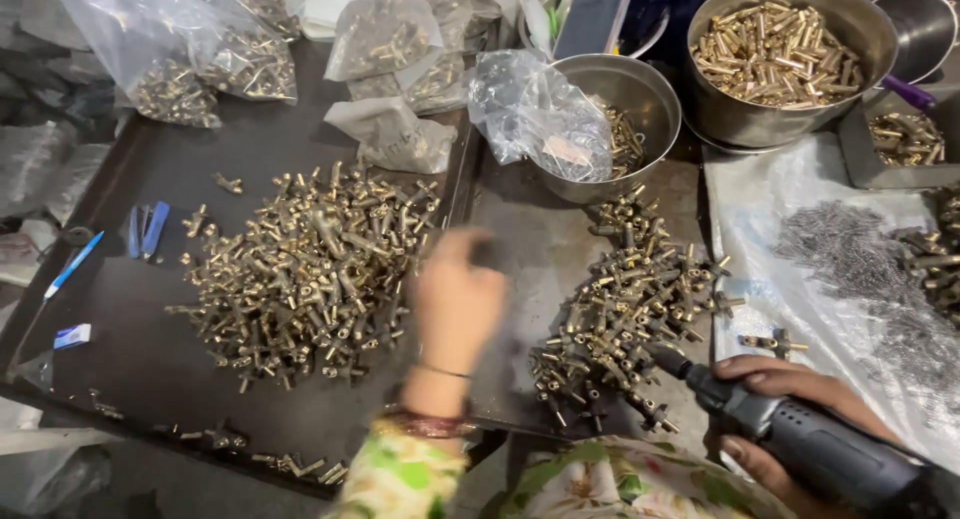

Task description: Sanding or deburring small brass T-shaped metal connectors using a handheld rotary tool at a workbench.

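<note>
Here our left hand [458, 297] is lifted over the middle of the table, between two heaps of little brass T-shaped fittings. It is blurred, so we cannot tell if its fingers are closed or if they hold a fitting. The big heap of brass fittings [310, 259] lies just to the left of this hand, on a dark flat metal tray [120, 319]. The smaller heap of brass fittings [630, 309] lies just to its right, on a second dark tray [530, 219]. The hand is near both heaps, maybe a bit nearer the big one.

Our right hand [790, 419] is near us, at the right. Its fingers are wrapped tight around a dark grey electric screwdriver [800, 439]. The tool lies slanted, and its tip points up and left, into the near edge of the smaller heap. So the right hand is the one closer to that heap.

Far from us stand a small round steel bowl with a clear plastic bag in it [640, 99] and a large steel bowl full of brass tubes [775, 59]. More clear bags of parts [200, 59] lie at the far left. A pile of thin grey screws [850, 249] lies on white plastic at the right. Two blue pens [148, 229] rest at the left. Nothing stands between our hands and the heaps.
</note>
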